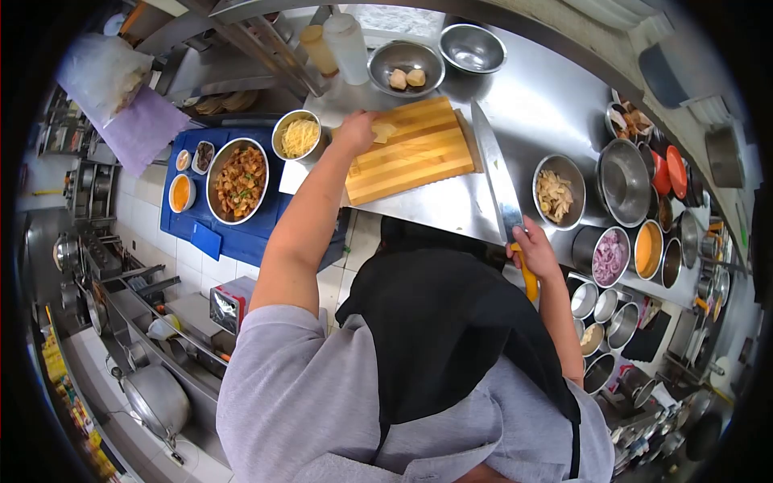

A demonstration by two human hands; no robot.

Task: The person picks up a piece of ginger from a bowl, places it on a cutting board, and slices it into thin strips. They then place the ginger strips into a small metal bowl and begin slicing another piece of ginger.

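My right hand [535, 248] is closed around the yellow handle of a large kitchen knife [497, 171]. The blade points away from me, just right of the wooden cutting board [411, 157]. At the board's far left corner is my left hand [357, 133], its fingers closed at a thin pale piece of food [385, 131]; its exact kind cannot be made out. Close by on the left stands a steel container of shredded yellow cheese [300, 138]. Beyond the board, a steel bowl [407, 68] holds two pale lumps.
Another steel bowl [473, 48] and squeeze bottles [345, 48] stand at the back. Right of the knife are a bowl of pale strips [555, 193], chopped red onion [611, 256] and orange sauce [648, 248]. A bowl of cooked food [237, 181] sits on a blue surface [274, 211] at left.
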